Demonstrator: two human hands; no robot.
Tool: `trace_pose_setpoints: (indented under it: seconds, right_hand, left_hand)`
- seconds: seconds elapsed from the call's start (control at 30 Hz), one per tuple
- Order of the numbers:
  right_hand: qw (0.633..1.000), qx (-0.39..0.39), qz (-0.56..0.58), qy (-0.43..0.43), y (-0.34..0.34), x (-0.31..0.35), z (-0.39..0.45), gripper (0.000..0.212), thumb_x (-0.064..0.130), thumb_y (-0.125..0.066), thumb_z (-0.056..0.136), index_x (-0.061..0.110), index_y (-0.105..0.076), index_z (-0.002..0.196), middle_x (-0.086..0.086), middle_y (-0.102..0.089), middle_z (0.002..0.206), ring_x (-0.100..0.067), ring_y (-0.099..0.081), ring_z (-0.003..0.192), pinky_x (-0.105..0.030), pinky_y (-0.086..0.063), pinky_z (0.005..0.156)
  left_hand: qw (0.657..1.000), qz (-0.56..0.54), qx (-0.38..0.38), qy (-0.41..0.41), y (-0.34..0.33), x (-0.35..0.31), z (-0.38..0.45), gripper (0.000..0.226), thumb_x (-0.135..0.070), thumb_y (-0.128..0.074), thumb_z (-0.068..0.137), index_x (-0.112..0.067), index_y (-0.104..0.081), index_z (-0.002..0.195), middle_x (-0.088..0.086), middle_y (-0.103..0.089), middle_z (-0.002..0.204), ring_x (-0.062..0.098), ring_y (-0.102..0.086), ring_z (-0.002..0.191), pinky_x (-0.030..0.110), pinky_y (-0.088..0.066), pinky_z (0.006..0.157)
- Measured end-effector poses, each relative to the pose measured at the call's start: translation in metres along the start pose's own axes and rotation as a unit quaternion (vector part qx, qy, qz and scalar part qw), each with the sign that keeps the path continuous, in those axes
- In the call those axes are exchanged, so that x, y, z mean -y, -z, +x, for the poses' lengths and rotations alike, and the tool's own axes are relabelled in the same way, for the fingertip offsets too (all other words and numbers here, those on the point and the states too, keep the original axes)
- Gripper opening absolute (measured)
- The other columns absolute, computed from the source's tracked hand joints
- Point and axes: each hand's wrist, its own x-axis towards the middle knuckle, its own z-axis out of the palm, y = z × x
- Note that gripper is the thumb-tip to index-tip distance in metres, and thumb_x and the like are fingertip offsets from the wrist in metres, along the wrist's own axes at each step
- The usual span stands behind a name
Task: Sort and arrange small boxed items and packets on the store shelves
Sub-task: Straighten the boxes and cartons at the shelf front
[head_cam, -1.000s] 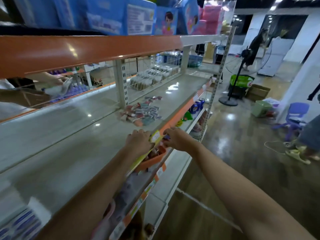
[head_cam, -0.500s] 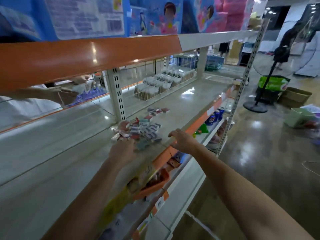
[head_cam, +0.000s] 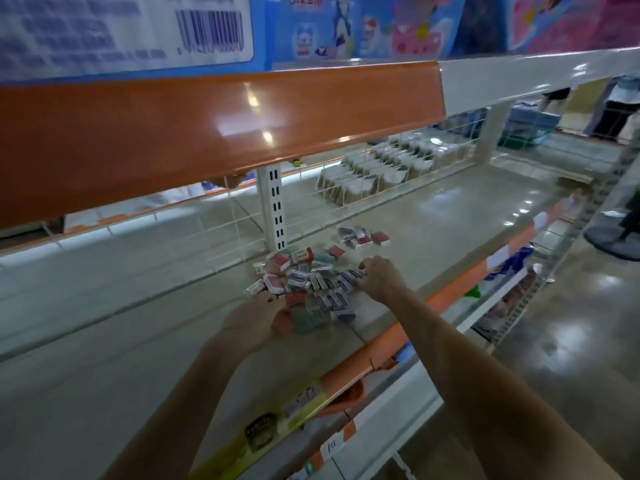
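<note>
There's a messy pile of small boxes point(head_cam: 304, 282), red, blue and greenish ones, sitting on the grey shelf point(head_cam: 104, 375) right in front of the white slotted post point(head_cam: 275, 206). A few more boxes point(head_cam: 363, 236) lie a little apart, further back to the right. The left hand point(head_cam: 256, 322) is at the near edge of the pile with fingers curled onto a couple of boxes. The right hand point(head_cam: 381, 278) is at the pile's right side, fingertips pinching a blue box. Behind the wire fence point(head_cam: 363, 188) are rows of pale packets point(head_cam: 388, 164). The orange shelf edge point(head_cam: 214, 133) runs overhead, blue cartons point(head_cam: 124, 32) on top.
</note>
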Motion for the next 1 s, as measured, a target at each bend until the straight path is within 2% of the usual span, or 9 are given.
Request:
trace_pose_setpoints:
  seconds: [0.07,0.23,0.3,0.4,0.57,0.7,0.8,0.9,1.0]
  right_hand:
    - [1.0,-0.01,-0.017,0.012,-0.003,-0.004,0.009,0.037,0.028,-0.052,0.091,0.005,-0.055,0.119,-0.016,-0.052,0.12,-0.031,-0.05,0.111,-0.039,-0.045,0.09]
    - [0.997,-0.042,0.056,0.043,-0.006,-0.02,0.018,0.025,0.021,-0.055,0.084,0.004,-0.065,0.1,-0.016,-0.059,0.099,-0.033,-0.057,0.096,-0.034,-0.044,0.074]
    - [0.991,-0.075,0.099,0.053,-0.003,-0.027,0.014,0.025,0.021,-0.058,0.084,0.002,-0.066,0.098,-0.016,-0.061,0.096,-0.033,-0.059,0.092,-0.031,-0.041,0.07]
    - [0.977,-0.104,0.145,0.121,0.0,-0.031,-0.001,0.026,0.015,-0.064,0.084,0.004,-0.065,0.107,-0.012,-0.061,0.102,-0.028,-0.057,0.096,-0.032,-0.043,0.079]
    - [0.939,-0.044,0.223,0.26,0.01,-0.013,-0.038,0.027,0.013,-0.063,0.086,0.012,-0.062,0.113,0.005,-0.054,0.1,-0.011,-0.05,0.093,-0.018,-0.037,0.079]
    - [0.908,0.019,0.233,0.347,0.019,0.008,-0.056,0.028,0.014,-0.063,0.086,0.015,-0.062,0.115,-0.001,-0.057,0.11,-0.011,-0.049,0.098,-0.019,-0.038,0.082]
    - [0.887,0.046,0.246,0.387,0.022,0.026,-0.069,0.031,0.018,-0.066,0.085,0.015,-0.064,0.116,-0.003,-0.059,0.117,-0.016,-0.052,0.105,-0.023,-0.042,0.088]
    - [0.86,0.05,0.261,0.435,0.019,0.044,-0.086,0.028,0.017,-0.067,0.085,0.015,-0.065,0.113,-0.002,-0.061,0.113,-0.016,-0.056,0.102,-0.029,-0.048,0.088]
    - [0.844,0.047,0.258,0.467,0.016,0.068,-0.106,0.025,0.016,-0.066,0.086,0.015,-0.066,0.111,-0.001,-0.062,0.107,-0.012,-0.055,0.097,-0.024,-0.046,0.083]
  left_hand:
    - [1.0,-0.01,0.002,0.021,0.005,-0.004,-0.005,0.038,-0.031,-0.054,0.09,-0.032,-0.053,0.128,-0.005,-0.047,0.135,0.018,-0.045,0.123,0.03,-0.04,0.098]
    - [0.995,-0.023,0.026,0.095,0.021,-0.02,-0.023,0.027,-0.038,-0.055,0.088,-0.023,-0.059,0.11,-0.008,-0.055,0.114,0.012,-0.049,0.11,0.024,-0.033,0.091]
    - [0.989,-0.061,-0.015,0.137,0.022,-0.027,-0.033,0.024,-0.034,-0.06,0.084,-0.022,-0.058,0.106,-0.005,-0.06,0.11,0.013,-0.05,0.103,0.025,-0.035,0.084]
    - [0.974,-0.113,-0.087,0.178,0.022,-0.042,-0.05,0.024,-0.033,-0.063,0.085,-0.023,-0.058,0.106,-0.006,-0.06,0.104,0.011,-0.052,0.093,0.024,-0.039,0.074]
    - [0.932,-0.196,-0.213,0.217,0.02,-0.069,-0.071,0.029,-0.019,-0.072,0.079,-0.025,-0.058,0.103,-0.013,-0.056,0.093,0.003,-0.052,0.079,0.013,-0.035,0.066]
    - [0.9,-0.239,-0.279,0.236,0.022,-0.094,-0.09,0.031,-0.012,-0.074,0.077,-0.026,-0.057,0.099,-0.024,-0.051,0.088,-0.004,-0.052,0.08,0.009,-0.038,0.063]
    - [0.871,-0.25,-0.328,0.268,0.024,-0.103,-0.113,0.032,-0.009,-0.075,0.076,-0.026,-0.058,0.097,-0.024,-0.051,0.083,-0.005,-0.052,0.076,0.014,-0.039,0.058]
    - [0.852,-0.259,-0.353,0.287,0.029,-0.109,-0.143,0.031,-0.011,-0.074,0.078,-0.029,-0.058,0.098,-0.023,-0.053,0.083,-0.002,-0.053,0.075,0.014,-0.041,0.06]
    - [0.843,-0.267,-0.355,0.303,0.032,-0.106,-0.177,0.036,-0.017,-0.076,0.077,-0.04,-0.056,0.094,-0.029,-0.057,0.084,-0.003,-0.053,0.075,0.012,-0.042,0.062]
